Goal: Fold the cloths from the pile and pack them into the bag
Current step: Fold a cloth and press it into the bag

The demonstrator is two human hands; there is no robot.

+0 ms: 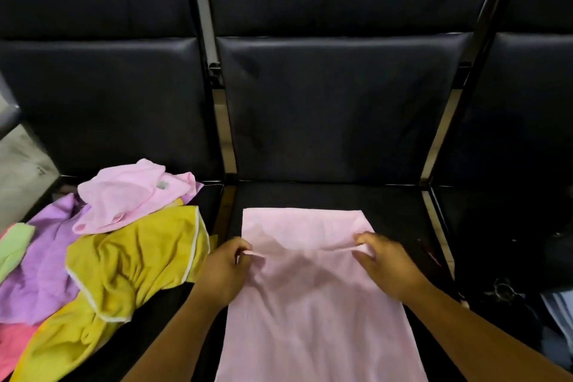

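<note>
Pink cloth (310,304) lies flat on the middle seat (393,195), and both hands pinch its side edges, left hand (228,270), right hand (387,263), likely starting a fold. Pile (102,242) waits left.

The pile (124,242) is sitting on the left seat (173,298); one cloth (310,319) is lying on the middle seat (387,198).
</note>
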